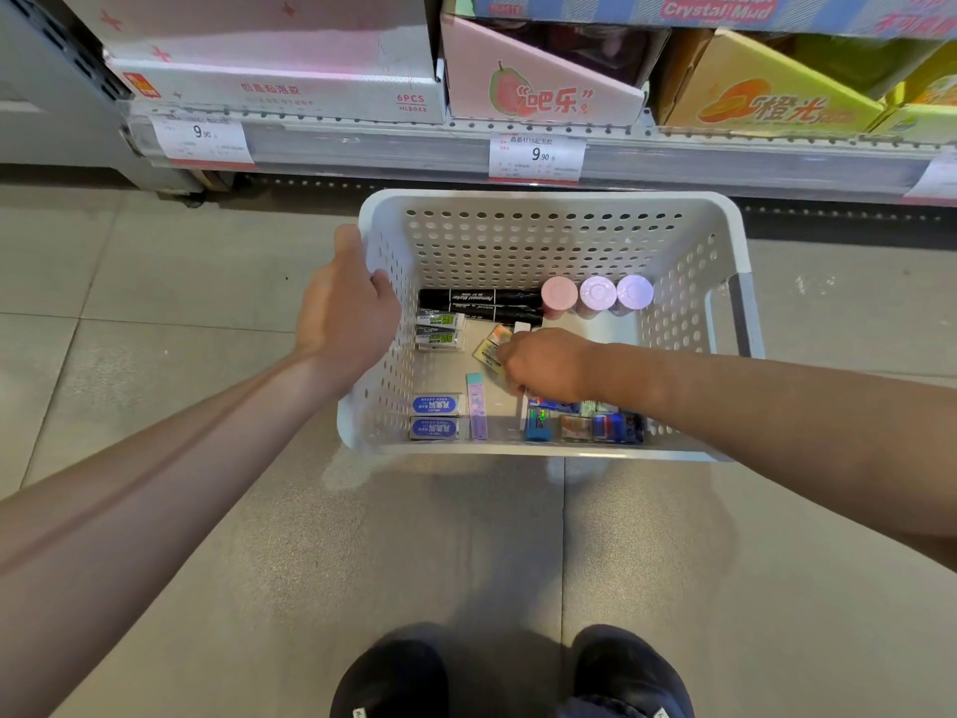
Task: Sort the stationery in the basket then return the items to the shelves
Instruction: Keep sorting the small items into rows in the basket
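A white perforated basket stands on the floor below the shelf. My left hand grips its left rim, thumb over the top edge. My right hand reaches inside and pinches a small yellow and orange packet at the middle of the basket floor. Black permanent markers lie along the back wall beside three pastel round-lidded tubs. Two green-labelled erasers lie at the left, two blue-labelled erasers and a slim purple lead case at the front left. Blue packaged items lie under my right wrist.
The shelf edge with 9.90 price tags runs above the basket. Pink display boxes and a yellow-orange box stand on it. The grey tiled floor surrounds the basket. My two dark shoes are at the bottom edge.
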